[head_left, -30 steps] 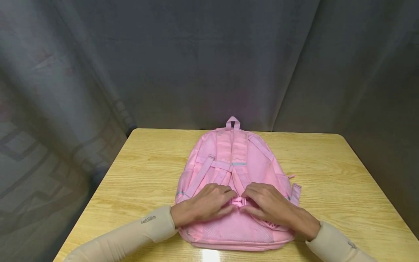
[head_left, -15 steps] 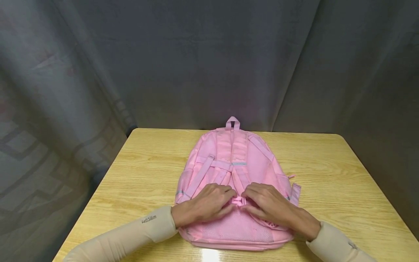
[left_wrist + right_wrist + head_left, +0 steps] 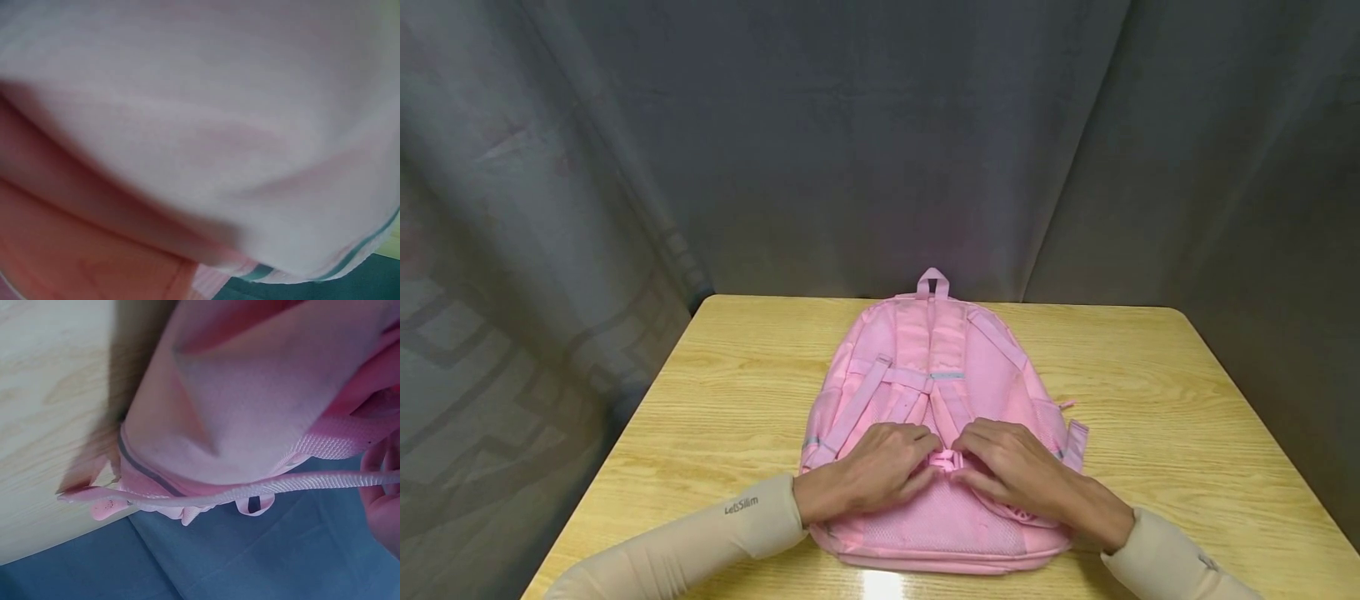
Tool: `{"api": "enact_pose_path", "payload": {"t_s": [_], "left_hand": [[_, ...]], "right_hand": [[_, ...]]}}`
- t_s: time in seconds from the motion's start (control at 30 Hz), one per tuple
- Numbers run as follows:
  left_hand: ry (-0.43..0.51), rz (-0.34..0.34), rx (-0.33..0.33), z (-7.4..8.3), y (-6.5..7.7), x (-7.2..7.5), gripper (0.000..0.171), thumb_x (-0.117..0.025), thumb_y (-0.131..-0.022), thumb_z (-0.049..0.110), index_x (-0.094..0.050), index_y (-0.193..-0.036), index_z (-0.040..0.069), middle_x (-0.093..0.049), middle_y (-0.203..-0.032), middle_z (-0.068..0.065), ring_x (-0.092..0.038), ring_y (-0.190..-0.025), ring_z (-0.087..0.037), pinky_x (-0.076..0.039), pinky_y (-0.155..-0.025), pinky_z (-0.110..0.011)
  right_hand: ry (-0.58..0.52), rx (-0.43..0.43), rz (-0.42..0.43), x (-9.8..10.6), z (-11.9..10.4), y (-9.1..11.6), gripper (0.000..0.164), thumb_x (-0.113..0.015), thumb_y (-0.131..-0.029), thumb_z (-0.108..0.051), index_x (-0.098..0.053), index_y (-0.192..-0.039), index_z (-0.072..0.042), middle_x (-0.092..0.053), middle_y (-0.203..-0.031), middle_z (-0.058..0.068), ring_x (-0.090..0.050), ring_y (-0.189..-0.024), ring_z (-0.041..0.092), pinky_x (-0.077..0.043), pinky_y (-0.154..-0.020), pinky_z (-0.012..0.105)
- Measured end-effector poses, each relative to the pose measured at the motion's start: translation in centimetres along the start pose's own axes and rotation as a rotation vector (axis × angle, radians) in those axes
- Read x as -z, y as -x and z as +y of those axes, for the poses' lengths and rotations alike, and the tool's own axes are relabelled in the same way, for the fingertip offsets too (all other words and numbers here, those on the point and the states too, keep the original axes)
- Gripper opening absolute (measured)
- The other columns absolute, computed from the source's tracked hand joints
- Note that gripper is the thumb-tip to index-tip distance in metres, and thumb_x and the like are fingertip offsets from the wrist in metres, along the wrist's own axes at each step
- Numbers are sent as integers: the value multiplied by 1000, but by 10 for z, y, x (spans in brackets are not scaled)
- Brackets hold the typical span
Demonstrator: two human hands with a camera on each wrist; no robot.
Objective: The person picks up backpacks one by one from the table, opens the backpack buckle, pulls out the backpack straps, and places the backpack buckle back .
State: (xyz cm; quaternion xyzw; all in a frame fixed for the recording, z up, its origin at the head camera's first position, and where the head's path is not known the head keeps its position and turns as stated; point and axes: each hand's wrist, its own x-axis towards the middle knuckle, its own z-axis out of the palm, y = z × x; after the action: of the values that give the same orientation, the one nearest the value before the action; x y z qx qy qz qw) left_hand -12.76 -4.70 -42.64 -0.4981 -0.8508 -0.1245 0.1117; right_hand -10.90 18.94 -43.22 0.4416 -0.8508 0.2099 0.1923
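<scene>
A pink backpack (image 3: 955,533) lies on the table with its strap side up and its top loop pointing away. Low on its middle is a pink plastic buckle (image 3: 946,461), its two halves appearing joined. My left hand (image 3: 883,462) pinches the buckle's left side between thumb and fingers, and my right hand (image 3: 1018,462) pinches its right side. The right wrist view has a webbing strap (image 3: 281,484) running to the fingers of the right hand (image 3: 382,506) at the edge. Only close, blurred pink fabric (image 3: 187,137) fills most of the left wrist view.
The wooden table (image 3: 737,358) extends on both sides of the backpack. A loose strap end (image 3: 1077,446) and a pink zip pull (image 3: 1067,405) stick out at its right side. Dark grey curtains (image 3: 865,150) hang behind the table and along its sides.
</scene>
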Motion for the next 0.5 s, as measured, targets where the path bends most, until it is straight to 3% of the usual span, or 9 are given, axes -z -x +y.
{"api": "enact_pose_path", "payload": {"t_s": [0.5], "left_hand": [[9, 31, 7, 1, 2, -1, 15, -63, -96, 29, -69, -101, 16, -68, -91, 6, -63, -78, -6, -54, -68, -19]], "right_hand": [[18, 9, 6, -1, -1, 0, 18, -75, -88, -30, -66, -93, -15, -61, -87, -11, -57, -77, 1, -49, -70, 19]]}}
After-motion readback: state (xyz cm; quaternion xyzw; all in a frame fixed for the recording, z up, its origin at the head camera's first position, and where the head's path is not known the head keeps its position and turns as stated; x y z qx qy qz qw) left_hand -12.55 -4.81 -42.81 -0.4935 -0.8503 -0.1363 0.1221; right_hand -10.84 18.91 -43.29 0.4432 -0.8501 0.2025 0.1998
